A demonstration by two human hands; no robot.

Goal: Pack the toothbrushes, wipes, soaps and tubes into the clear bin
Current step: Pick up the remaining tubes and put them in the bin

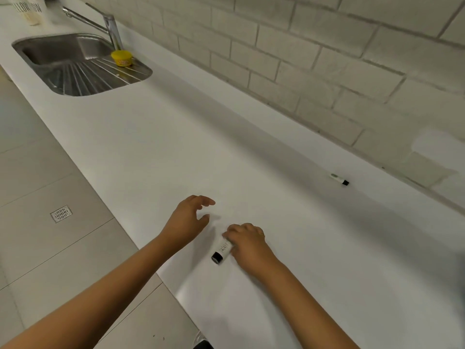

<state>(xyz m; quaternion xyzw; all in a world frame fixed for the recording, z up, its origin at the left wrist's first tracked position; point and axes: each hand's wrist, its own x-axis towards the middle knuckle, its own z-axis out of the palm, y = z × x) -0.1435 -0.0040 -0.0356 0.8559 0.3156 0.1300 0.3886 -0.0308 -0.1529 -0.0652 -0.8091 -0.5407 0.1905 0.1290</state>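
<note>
A small white tube with a black cap [221,251] lies on the white counter [176,152] near its front edge, cap pointing toward me. My right hand [247,241] rests on the tube's far end, fingers curled over it. My left hand [191,217] hovers just left of it, fingers apart and empty. A second small white tube with a black cap [339,179] lies far right near the wall. No clear bin, toothbrushes, wipes or soaps are in view.
A steel sink [75,64] with a tap [110,26] sits at the far left, a yellow tub [121,57] on its drainer. A tiled wall [327,59] runs along the back. The counter's front edge drops to a tiled floor [37,197] on the left.
</note>
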